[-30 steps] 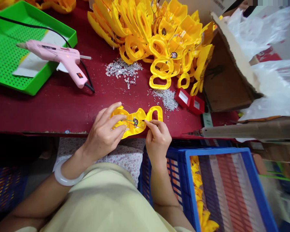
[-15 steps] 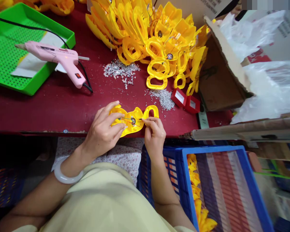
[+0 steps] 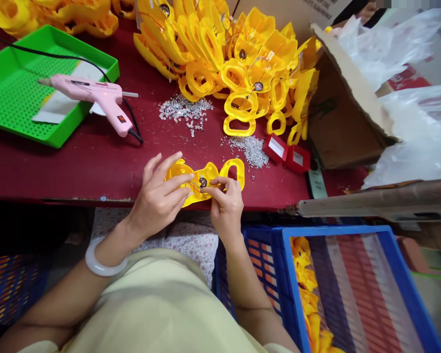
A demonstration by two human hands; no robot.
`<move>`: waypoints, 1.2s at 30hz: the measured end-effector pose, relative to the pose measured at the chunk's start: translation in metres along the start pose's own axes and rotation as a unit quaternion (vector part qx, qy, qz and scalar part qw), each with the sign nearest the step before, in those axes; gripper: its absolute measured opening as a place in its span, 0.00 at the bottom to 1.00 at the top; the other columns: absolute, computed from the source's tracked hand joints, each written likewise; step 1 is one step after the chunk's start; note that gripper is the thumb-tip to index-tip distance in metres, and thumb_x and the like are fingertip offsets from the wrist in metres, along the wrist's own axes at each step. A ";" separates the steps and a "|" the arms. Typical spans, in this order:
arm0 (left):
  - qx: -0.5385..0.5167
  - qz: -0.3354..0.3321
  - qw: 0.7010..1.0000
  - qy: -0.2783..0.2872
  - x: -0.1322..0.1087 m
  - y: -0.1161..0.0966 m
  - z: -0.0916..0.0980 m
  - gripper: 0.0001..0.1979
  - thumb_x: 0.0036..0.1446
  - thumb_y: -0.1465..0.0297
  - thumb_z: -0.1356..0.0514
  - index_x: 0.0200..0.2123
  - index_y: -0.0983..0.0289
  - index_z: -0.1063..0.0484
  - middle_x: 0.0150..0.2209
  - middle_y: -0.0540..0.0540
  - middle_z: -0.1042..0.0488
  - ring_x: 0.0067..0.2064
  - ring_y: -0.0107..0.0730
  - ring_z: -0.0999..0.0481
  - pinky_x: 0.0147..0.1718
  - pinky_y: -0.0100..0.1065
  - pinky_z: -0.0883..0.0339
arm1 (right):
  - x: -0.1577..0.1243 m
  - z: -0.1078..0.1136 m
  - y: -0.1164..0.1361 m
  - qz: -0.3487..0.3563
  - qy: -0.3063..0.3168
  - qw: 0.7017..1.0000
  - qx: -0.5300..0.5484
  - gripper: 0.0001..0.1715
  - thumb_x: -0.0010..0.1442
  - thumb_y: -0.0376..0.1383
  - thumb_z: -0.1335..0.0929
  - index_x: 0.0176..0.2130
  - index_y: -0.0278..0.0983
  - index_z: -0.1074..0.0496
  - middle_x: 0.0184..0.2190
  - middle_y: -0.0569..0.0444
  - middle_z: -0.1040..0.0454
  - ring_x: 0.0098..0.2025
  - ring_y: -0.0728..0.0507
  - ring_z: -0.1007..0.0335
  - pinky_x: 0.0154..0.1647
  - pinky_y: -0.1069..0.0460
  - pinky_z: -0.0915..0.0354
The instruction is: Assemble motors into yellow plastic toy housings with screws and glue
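Note:
A yellow plastic shell point(image 3: 202, 197) with a handle-like loop at its right end lies hollow side up at the table's front edge. Inside it sits a small round dark part with a metallic rim point(image 3: 203, 182). My left hand point(image 3: 157, 192) grips the shell's left end, thumb and fingers reaching over it, index finger raised. Thumb and forefinger of my right hand point(image 3: 227, 200) are pinched over the middle of the shell, beside the round part. A thin wire point(image 3: 194, 183) runs to these fingertips; its end is hidden there.
Behind lie a heap of yellow shells point(image 3: 206, 39), two piles of small shiny metal pieces point(image 3: 185, 110) point(image 3: 252, 151) and red boxes point(image 3: 297, 158). A pink glue gun point(image 3: 95, 95) rests on a green tray point(image 3: 55, 139). A blue crate point(image 3: 284, 245) stands below right, near a cardboard box point(image 3: 353, 108).
My right hand has moved left, from near the loop to beside the round part, drawing the wire end along. My left hand stays on the shell, its index finger lifted a little more.

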State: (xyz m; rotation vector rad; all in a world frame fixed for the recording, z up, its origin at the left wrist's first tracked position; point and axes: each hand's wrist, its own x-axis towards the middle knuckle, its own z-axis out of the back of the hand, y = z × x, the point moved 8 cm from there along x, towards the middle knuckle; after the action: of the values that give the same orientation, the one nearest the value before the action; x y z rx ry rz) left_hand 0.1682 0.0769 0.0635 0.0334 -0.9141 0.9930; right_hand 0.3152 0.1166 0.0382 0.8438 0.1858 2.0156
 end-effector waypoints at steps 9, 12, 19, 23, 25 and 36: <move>0.047 -0.073 0.995 0.053 0.003 -0.014 -0.008 0.07 0.62 0.77 0.41 0.36 0.61 0.26 0.47 0.49 0.21 0.63 0.45 0.33 0.63 0.57 0.49 | 0.000 0.003 -0.001 0.022 0.015 0.999 0.021 0.19 0.65 0.26 0.40 0.42 0.40 0.23 0.39 0.49 0.27 0.42 0.44 0.36 0.42 0.47 0.35; 0.050 -0.071 0.994 0.063 0.005 -0.014 -0.009 0.08 0.63 0.77 0.43 0.35 0.62 0.26 0.43 0.52 0.20 0.59 0.45 0.29 0.59 0.55 0.45 | 0.000 0.004 -0.002 0.023 0.011 0.999 0.038 0.19 0.65 0.26 0.40 0.40 0.40 0.23 0.38 0.50 0.28 0.41 0.44 0.35 0.42 0.47 0.35; 0.094 -0.080 0.988 0.093 0.009 -0.019 -0.014 0.11 0.66 0.77 0.48 0.36 0.65 0.26 0.39 0.54 0.21 0.53 0.43 0.26 0.53 0.49 0.42 | 0.002 -0.001 0.000 0.019 0.024 0.999 -0.021 0.18 0.66 0.28 0.40 0.39 0.41 0.23 0.38 0.48 0.28 0.41 0.42 0.37 0.40 0.47 0.35; 0.113 -0.084 0.984 0.105 0.011 -0.019 -0.016 0.12 0.67 0.77 0.50 0.34 0.66 0.28 0.39 0.54 0.21 0.51 0.43 0.26 0.50 0.46 0.42 | 0.001 0.008 -0.003 0.008 0.018 0.997 0.076 0.14 0.65 0.27 0.39 0.43 0.38 0.27 0.41 0.48 0.26 0.45 0.43 0.32 0.48 0.44 0.34; 0.112 -0.084 0.985 0.105 0.011 -0.019 -0.016 0.12 0.67 0.77 0.50 0.34 0.66 0.28 0.39 0.54 0.21 0.50 0.43 0.26 0.49 0.46 0.42 | 0.001 0.010 -0.005 0.009 0.031 0.995 0.091 0.11 0.64 0.28 0.37 0.43 0.38 0.27 0.43 0.48 0.26 0.47 0.43 0.31 0.50 0.44 0.33; 0.069 -0.065 0.988 0.118 0.013 -0.014 -0.016 0.13 0.66 0.77 0.51 0.35 0.64 0.27 0.40 0.55 0.20 0.48 0.40 0.25 0.47 0.46 0.42 | 0.011 0.011 -0.007 0.046 0.034 0.996 0.063 0.05 0.64 0.31 0.34 0.37 0.38 0.27 0.37 0.51 0.24 0.41 0.44 0.30 0.44 0.46 0.32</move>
State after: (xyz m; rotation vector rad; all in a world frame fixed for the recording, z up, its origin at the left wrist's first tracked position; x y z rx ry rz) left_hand 0.1918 0.0843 0.0666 0.0887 -0.6173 0.9148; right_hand 0.3232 0.1271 0.0488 0.8773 0.3190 2.1386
